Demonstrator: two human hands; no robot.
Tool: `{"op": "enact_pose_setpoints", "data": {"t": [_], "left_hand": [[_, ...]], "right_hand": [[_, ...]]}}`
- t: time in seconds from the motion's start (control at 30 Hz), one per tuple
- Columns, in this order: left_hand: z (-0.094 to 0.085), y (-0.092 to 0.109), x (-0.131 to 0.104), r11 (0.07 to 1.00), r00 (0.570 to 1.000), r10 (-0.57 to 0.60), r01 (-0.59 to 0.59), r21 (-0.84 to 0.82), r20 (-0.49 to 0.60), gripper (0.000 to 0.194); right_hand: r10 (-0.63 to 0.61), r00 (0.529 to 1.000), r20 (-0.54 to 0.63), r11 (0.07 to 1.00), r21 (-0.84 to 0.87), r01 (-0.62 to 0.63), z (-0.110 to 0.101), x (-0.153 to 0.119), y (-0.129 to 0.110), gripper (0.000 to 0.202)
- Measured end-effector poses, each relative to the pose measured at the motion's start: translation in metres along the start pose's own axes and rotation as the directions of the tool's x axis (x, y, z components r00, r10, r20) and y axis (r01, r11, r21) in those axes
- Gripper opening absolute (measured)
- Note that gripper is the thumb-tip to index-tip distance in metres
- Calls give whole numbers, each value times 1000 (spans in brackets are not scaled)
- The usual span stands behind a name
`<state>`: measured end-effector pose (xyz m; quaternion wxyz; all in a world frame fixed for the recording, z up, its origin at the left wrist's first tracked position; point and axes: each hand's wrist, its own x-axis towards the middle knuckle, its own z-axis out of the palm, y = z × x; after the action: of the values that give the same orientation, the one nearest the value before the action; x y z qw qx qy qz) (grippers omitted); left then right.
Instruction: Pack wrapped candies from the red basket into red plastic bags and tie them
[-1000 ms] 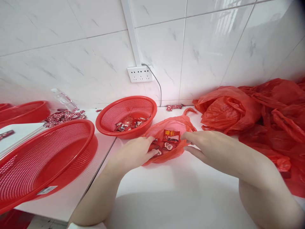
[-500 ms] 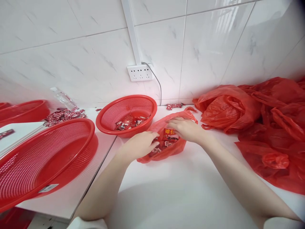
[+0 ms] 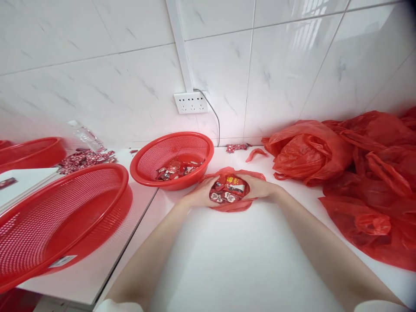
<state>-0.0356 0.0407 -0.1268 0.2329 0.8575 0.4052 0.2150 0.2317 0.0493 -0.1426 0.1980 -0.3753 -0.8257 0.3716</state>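
Observation:
A thin red plastic bag (image 3: 232, 207) lies opened out on the white table, with several red printed packets (image 3: 229, 197) grouped in its middle. My left hand (image 3: 203, 193) curves round the left side of the packets, and my right hand (image 3: 258, 187) cups their right side. Both hands hold the group between them, and some fingers are hidden by the bag and packets. Behind and to the left, a round red basket (image 3: 139, 158) contains more small packets.
A large red basket (image 3: 121, 190) leans at the left, near a pile of packets (image 3: 86, 160) and a clear bottle (image 3: 86, 135). Crumpled red bags (image 3: 312, 151) heap at the right. Small packets (image 3: 237, 147) and a red scrap (image 3: 256, 154) lie by the wall.
Both hands have moved from above the bag's opening to either side of the packets. The bag's sides are now lower around them, and the packets show more fully.

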Motion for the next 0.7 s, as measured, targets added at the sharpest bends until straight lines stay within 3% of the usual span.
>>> {"op": "enact_pose_setpoints", "data": {"t": [0.17, 0.37, 0.47, 0.6, 0.7], "left_hand": [[14, -16, -5, 999, 998, 8, -11, -46, -57, 101], [15, -19, -6, 998, 996, -7, 2, -64, -90, 94], [16, -20, -5, 999, 998, 1, -4, -46, -57, 92], [15, -22, -3, 998, 1000, 0, -1, -56, -24, 91], [13, -22, -2, 980, 998, -56, 52, -194, -19, 73]], "right_hand": [[21, 998, -66, 999, 42, -18, 3, -1, 15, 96], [-19, 997, -73, 994, 102, 26, 1, 1, 19, 88], [-18, 997, -73, 995, 97, 25, 2, 0, 20, 86], [41, 979, -198, 987, 162, -8, 9, 0, 19, 46], [119, 940, -319, 979, 195, -58, 17, 3, 18, 28]]}}
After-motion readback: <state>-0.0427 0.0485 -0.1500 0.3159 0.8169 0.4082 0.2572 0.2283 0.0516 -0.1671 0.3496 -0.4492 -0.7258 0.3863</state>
